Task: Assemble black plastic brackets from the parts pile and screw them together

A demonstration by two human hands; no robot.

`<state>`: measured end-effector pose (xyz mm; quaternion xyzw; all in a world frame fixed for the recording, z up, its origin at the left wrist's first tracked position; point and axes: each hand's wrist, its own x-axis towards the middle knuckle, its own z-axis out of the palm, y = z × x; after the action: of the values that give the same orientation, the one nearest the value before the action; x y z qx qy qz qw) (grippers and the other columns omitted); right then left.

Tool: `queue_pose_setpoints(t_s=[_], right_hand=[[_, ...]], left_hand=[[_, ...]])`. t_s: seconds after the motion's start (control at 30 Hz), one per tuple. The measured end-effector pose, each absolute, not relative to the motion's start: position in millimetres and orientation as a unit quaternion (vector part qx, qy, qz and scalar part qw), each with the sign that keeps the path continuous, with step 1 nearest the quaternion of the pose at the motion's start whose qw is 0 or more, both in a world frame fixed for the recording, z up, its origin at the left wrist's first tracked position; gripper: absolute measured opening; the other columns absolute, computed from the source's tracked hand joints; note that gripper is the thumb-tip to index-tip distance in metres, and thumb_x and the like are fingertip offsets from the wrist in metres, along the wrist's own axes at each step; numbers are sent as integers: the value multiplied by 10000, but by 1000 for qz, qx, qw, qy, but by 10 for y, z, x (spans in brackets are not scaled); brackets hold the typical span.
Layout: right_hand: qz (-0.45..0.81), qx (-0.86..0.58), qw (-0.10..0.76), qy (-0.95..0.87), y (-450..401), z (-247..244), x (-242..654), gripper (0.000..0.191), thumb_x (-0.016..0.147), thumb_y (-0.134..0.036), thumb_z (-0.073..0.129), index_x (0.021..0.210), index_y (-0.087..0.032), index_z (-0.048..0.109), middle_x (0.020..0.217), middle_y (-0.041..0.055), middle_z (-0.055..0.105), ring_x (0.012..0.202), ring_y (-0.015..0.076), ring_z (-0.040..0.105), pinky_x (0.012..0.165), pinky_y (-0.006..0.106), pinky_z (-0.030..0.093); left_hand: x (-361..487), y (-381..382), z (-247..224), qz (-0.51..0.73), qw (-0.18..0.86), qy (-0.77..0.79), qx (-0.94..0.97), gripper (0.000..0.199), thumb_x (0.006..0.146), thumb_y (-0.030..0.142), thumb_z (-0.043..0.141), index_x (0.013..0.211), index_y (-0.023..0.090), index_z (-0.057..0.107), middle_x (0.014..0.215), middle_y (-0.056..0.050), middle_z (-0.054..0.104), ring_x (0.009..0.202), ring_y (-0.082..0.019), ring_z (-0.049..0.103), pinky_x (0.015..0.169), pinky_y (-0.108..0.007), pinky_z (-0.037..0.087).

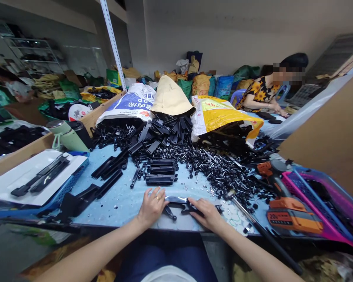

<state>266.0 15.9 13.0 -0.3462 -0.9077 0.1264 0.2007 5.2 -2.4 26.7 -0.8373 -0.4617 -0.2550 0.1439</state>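
Near the table's front edge, a long black plastic part [176, 200] with a glossy top lies between my two hands. My left hand [151, 205] is closed on its left end, fingers bent over the far side. The right end is gripped by my right hand [206, 212], thumb and fingers pressed along it. Below the part, a small black arm with a rounded tip [170, 213] sticks out towards me. Just beyond my hands, several black bar-shaped parts [161, 179] lie stacked in a row.
Heaped screws and small black pieces [223, 168] spread from three open sacks [172, 96]. To the right are a hammer [247, 213], an orange cordless drill [294, 215] and a pink basket [308, 207]. Leftward are black parts [82, 196], a white tray [6, 188] and a green flask [67, 135]. Another person [261, 92] sits behind.
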Motion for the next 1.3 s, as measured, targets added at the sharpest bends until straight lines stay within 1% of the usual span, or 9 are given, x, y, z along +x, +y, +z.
queue_pose_setpoints(t_s=[0.17,0.3,0.5,0.63,0.77,0.93,1.07,1.2,1.3], right_hand=[[15,-393,150,-907,268,163,2738,458,803,-518,464,1089,-168,538,922,105,603,809,209,543,666,301,400],[-5,-406,187,-894,312,335,2758,507,823,-570,369,615,-146,553,553,49,541,526,140,490,506,246,304],[335,-193,331,-861,-19,948,2431,524,900,-469,204,531,-184,443,452,-5,419,447,107,419,483,238,292],[436,-237,441,-748,-128,885,2124,517,872,-543,226,587,-181,459,489,-4,436,466,109,426,496,235,329],[419,-204,313,-827,6,624,1985,621,893,-514,64,568,-175,471,481,11,484,473,110,472,532,226,360],[147,-400,90,-900,217,686,1880,588,845,-609,196,718,-166,561,564,48,573,526,167,522,515,256,313],[47,-300,89,-949,264,878,1712,723,656,-731,436,1064,-138,506,872,110,602,770,239,534,651,313,349],[33,-226,62,-972,273,958,1593,468,751,-521,519,1012,-132,509,880,99,572,802,223,491,718,339,329],[52,-209,71,-974,310,971,1645,508,737,-576,503,999,-140,511,860,86,572,788,208,494,716,325,331]], left_hand=[[367,128,271,-145,81,-391,-905,382,863,345,401,1134,88,483,1026,-137,593,936,-232,536,768,-373,398],[440,207,412,-150,16,-455,-878,419,883,402,301,752,121,583,683,-87,596,656,-199,550,572,-300,393],[384,-353,922,-389,-219,-368,-816,565,909,392,77,611,168,501,516,-25,486,506,-121,468,526,-241,346],[345,-659,930,-472,-243,-425,-733,520,913,381,123,608,169,487,510,-14,469,502,-111,460,523,-235,336],[153,-604,815,-314,-195,-518,-772,512,915,318,152,580,169,509,526,-28,533,524,-125,517,529,-238,357],[-112,-277,816,-42,-67,-671,-737,533,904,370,208,692,131,634,657,-115,656,611,-220,613,558,-302,413],[-131,-145,803,-33,-46,-673,-738,558,905,395,188,729,133,648,701,-116,671,660,-233,629,585,-314,432],[-81,-143,777,-69,-58,-659,-747,566,902,408,193,695,146,650,698,-109,672,648,-227,626,586,-309,421],[-102,-144,776,-96,-68,-661,-741,547,902,409,207,674,163,640,684,-86,669,632,-207,619,576,-289,405]])
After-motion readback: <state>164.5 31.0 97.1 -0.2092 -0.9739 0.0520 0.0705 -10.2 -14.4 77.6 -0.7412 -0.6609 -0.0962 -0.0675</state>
